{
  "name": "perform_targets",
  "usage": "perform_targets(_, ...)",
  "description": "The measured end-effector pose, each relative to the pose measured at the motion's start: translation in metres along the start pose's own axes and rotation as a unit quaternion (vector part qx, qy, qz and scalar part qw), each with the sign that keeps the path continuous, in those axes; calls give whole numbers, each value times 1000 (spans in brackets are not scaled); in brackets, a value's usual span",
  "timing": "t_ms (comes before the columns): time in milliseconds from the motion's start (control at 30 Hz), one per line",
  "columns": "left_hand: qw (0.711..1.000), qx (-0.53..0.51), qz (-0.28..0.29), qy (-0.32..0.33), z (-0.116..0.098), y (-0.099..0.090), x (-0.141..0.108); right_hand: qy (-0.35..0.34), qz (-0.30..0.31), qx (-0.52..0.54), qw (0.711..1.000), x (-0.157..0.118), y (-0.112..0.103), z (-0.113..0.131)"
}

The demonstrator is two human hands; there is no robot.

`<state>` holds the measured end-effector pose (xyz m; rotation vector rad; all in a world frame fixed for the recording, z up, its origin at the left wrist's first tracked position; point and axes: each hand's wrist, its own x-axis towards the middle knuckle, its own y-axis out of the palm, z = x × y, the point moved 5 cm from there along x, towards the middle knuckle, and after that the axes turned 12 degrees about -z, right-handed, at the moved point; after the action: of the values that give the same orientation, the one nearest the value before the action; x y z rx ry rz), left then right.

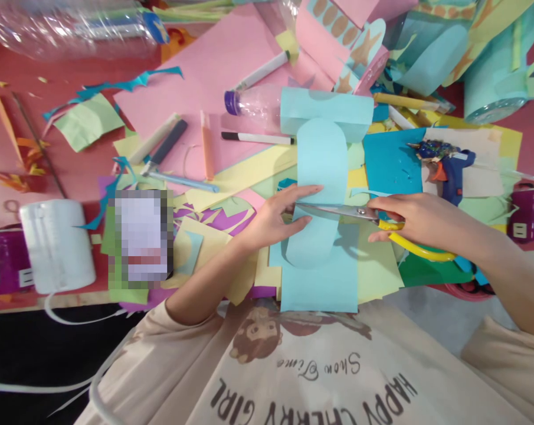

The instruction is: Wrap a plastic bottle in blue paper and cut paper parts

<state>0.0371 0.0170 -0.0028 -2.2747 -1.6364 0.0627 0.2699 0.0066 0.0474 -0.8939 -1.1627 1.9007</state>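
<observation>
My left hand (pixel 278 216) pinches the left edge of a light blue paper strip (pixel 322 159) with rounded ends, its index finger and thumb lying on the paper. In my right hand (pixel 419 219) is a pair of scissors (pixel 361 211) with yellow handles. Their blades lie across the middle of the strip, pointing at my left fingers; whether they cut into it I cannot tell. Under the strip's near end lies a flat light blue sheet (pixel 320 292). The far end reaches a clear plastic bottle (pixel 260 109) wrapped in a light blue paper sleeve (pixel 328 105).
A blue glue gun (pixel 455 171) rests on paper at the right. Several markers, such as a black-capped marker (pixel 258 138), lie on pink paper (pixel 218 65). At the left are a white zipped pouch (pixel 58 245) and a blurred-out phone-like object (pixel 141 236). Paper scraps cover the red table (pixel 10 88).
</observation>
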Motion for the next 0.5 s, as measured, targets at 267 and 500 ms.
perform_targets(267,1000,15,0,-1,1,1,0,15,29,-7,999,3,1,1)
perform_targets(500,1000,16,-15,3,6,-3,1,3,-51,-4,999,-2,3,-6)
